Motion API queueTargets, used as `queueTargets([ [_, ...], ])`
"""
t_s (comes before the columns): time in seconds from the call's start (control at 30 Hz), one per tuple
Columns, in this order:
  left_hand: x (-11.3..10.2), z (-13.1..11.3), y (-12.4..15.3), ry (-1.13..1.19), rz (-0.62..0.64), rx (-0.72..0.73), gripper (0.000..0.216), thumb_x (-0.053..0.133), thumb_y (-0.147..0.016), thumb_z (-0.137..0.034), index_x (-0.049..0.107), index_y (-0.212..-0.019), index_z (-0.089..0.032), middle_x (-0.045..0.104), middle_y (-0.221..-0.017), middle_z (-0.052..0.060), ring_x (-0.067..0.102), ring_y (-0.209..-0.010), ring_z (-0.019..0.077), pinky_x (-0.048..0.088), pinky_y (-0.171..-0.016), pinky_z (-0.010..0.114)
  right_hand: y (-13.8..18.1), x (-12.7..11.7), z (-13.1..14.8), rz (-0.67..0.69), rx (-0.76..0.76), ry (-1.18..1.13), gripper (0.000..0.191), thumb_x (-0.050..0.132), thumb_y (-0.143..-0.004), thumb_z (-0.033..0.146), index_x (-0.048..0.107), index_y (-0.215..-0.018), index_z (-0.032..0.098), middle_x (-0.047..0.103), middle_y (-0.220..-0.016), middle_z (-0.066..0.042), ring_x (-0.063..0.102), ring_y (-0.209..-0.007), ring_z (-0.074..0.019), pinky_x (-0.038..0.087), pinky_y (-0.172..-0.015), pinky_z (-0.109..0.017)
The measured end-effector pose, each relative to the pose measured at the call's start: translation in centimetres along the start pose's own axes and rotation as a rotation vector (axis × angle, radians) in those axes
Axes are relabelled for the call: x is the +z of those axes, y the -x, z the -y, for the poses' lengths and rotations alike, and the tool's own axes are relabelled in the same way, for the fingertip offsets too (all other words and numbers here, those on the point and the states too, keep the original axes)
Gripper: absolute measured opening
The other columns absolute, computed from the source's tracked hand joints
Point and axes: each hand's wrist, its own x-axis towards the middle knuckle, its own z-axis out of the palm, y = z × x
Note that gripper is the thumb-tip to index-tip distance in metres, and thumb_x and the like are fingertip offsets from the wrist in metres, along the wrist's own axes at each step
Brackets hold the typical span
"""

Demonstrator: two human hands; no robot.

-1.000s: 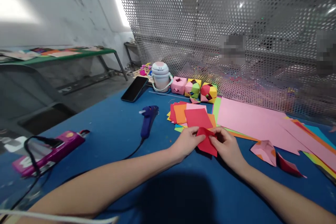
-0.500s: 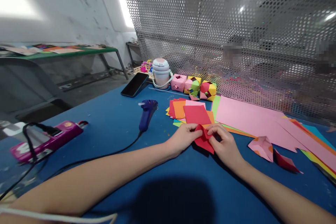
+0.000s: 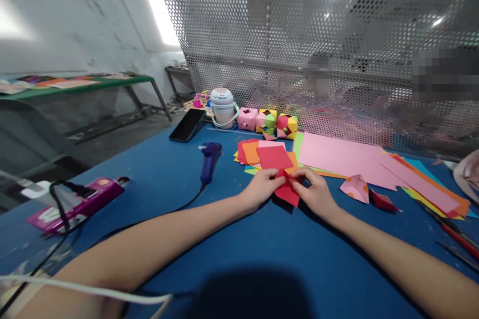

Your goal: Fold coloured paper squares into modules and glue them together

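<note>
View swung rightward, left hand (image 3: 262, 190) and right hand (image 3: 315, 192) pinching creased red paper (image 3: 288, 194).

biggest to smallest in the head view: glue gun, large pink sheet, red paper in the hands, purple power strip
1. Large pink sheet
2. Purple power strip
3. Glue gun and red paper: too alike to rank, the paper partly covered

The blue surface (image 3: 157, 172) supports a hot-glue gun (image 3: 208, 162), a magenta power strip (image 3: 85, 208), paper cubes (image 3: 266, 120) and coloured paper sheets (image 3: 340, 156).
</note>
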Motion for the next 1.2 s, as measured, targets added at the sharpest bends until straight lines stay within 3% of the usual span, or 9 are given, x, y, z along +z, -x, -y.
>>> queueTargets([
  [0.27,0.26,0.28,-0.59,0.007,-0.040,0.057,0.009,0.054,-0.066,-0.019,0.052,-0.059,-0.013,0.049,-0.056,-0.005,0.043,-0.052,0.0072,0.032,-0.052,0.019,0.04,-0.14,-0.33,0.030,-0.129,0.001,0.013,0.047,-0.073,0.009,0.052,-0.077,0.021,0.056,-0.084,-0.004,0.053,-0.078,-0.0169,0.044,-0.072,-0.031],
  [0.5,0.40,0.38,-0.64,-0.025,-0.001,0.067,0.016,0.058,-0.066,-0.028,0.053,-0.061,-0.013,0.049,-0.056,-0.004,0.042,-0.051,0.0080,0.031,-0.051,0.020,0.32,0.02,-0.25,-0.032,-0.095,0.025,0.011,0.055,-0.079,0.019,0.055,-0.090,0.019,0.059,-0.083,-0.004,0.054,-0.072,-0.0162,0.044,-0.067,-0.030],
  [0.67,0.30,0.63,-0.69,-0.082,0.021,0.100,0.023,0.058,-0.066,-0.028,0.046,-0.053,-0.014,0.041,-0.052,-0.006,0.035,-0.050,0.0069,0.026,-0.049,0.019,0.23,-0.15,-0.40,-0.037,-0.143,0.003,0.007,0.053,-0.078,0.014,0.057,-0.076,0.020,0.058,-0.074,-0.002,0.055,-0.070,-0.0153,0.044,-0.065,-0.028],
  [0.83,0.18,0.81,-0.69,-0.090,0.050,0.105,0.024,0.056,-0.069,-0.028,0.044,-0.054,-0.014,0.036,-0.052,-0.007,0.032,-0.051,0.0067,0.023,-0.048,0.019,0.37,-0.25,-0.43,-0.030,-0.181,-0.002,0.009,0.054,-0.077,0.012,0.059,-0.076,0.020,0.057,-0.077,-0.003,0.055,-0.074,-0.0158,0.045,-0.068,-0.030],
  [1.1,0.51,0.20,-0.14,-0.063,0.025,0.067,0.023,0.055,-0.069,-0.031,0.049,-0.055,-0.014,0.044,-0.052,-0.005,0.036,-0.049,0.0076,0.026,-0.048,0.020,0.52,-0.31,0.34,-0.066,-0.090,0.034,0.004,0.056,-0.079,0.020,0.059,-0.077,0.020,0.059,-0.073,-0.002,0.054,-0.068,-0.0155,0.044,-0.063,-0.028],
  [1.2,0.58,0.37,-0.08,-0.059,-0.006,0.067,0.023,0.056,-0.068,-0.033,0.053,-0.058,-0.013,0.049,-0.054,-0.003,0.040,-0.051,0.0088,0.029,-0.049,0.021,0.44,-0.32,0.16,-0.112,-0.015,0.044,0.017,0.052,-0.083,0.026,0.057,-0.068,0.018,0.057,-0.062,-0.001,0.052,-0.057,-0.0139,0.041,-0.054,-0.026],
])
